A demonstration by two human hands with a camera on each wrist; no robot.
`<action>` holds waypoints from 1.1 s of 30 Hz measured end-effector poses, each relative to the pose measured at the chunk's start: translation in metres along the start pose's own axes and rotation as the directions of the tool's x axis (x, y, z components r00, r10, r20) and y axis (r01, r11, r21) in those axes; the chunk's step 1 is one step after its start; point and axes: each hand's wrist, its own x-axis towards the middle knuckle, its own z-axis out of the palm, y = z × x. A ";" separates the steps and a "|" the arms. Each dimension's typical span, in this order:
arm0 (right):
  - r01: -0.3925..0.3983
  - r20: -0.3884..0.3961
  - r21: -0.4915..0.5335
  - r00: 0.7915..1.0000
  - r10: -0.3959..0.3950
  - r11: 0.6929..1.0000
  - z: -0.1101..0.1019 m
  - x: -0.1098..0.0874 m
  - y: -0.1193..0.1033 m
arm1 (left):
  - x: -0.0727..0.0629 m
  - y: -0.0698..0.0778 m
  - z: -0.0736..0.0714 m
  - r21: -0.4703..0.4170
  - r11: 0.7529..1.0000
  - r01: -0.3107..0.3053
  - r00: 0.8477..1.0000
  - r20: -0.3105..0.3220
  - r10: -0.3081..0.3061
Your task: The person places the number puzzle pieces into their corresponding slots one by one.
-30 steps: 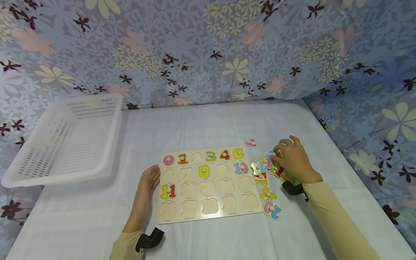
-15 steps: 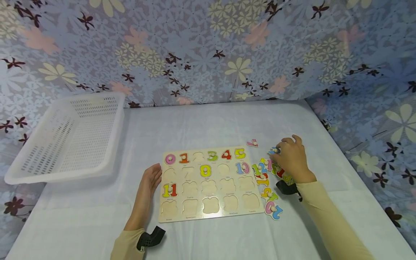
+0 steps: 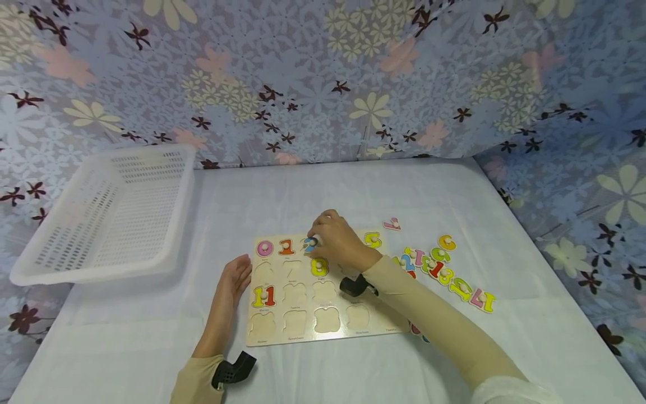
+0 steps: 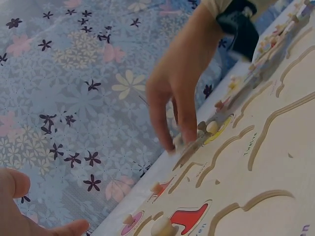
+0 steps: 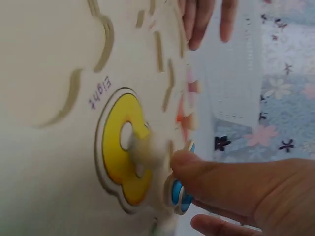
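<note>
Blue wooden number piece [image 5: 177, 191], apparently a 2, sits pinched between the thumb and fingers of the right hand [image 3: 339, 238], at the far edge of the pale wooden puzzle board [image 3: 309, 307]. The orange wooden number 1 [image 3: 286, 247] is just to its left. The right fingers are narrow on the piece, which looks tilted rather than flat. The left hand [image 3: 237, 276] lies by the board's left edge, fingers nearly straight and holding nothing; whether it touches the edge cannot be told.

The step in hand seems to be fitting this piece into the far row. The next move probably calls for levelling it, matching its outline to the recess and pressing it down. Several loose coloured number pieces [image 3: 437, 269] beyond the board's right edge suggest much fitting remains.
</note>
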 end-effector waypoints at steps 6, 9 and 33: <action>-0.054 0.036 0.025 0.998 0.053 0.998 0.009 0.010 0.005 | -0.038 0.007 0.003 0.108 0.971 -0.213 0.972 0.126 0.199; -0.051 0.024 0.026 0.998 0.050 0.998 0.008 0.009 0.005 | -0.040 0.009 0.004 0.107 0.971 -0.215 0.971 0.131 0.201; -0.063 -0.193 0.186 0.976 0.099 0.981 -0.022 -0.052 0.029 | -0.031 -0.005 0.003 0.091 0.951 -0.295 0.951 0.128 0.283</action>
